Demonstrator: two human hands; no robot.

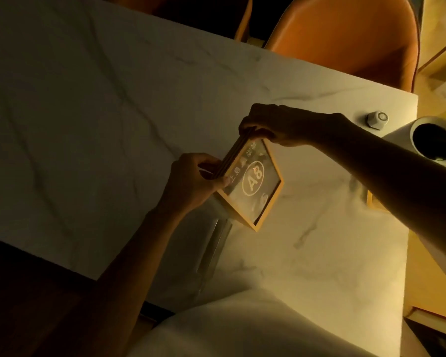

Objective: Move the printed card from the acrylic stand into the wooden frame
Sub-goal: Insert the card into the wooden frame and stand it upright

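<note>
A big white worktop [93,104] with thin grey lines like marble is seen from above in dim yellow light. An orange chair [345,34] is pushed up to its far edge. A white tube [422,155] with a dark hole at its end is seen at the right, partly hidden by the right arm. A clear acrylic stand [211,248] is lying flat on the worktop near the person, just below the frame; it is hard to see.

The wooden frame [268,202] is held up over the worktop and is tilted like a diamond. The printed card [252,176] is seen inside the frame, with "A8" in a circle on it. Thin layers are stacked at the frame's upper left edge; what they are cannot be told.

The left hand [191,184] is closed on the frame's left corner, with the thumb pressed on the front. The right hand [276,122] is pinching the frame's top corner from above.

A small round white thing [377,119] is resting on the worktop near the right corner.
</note>
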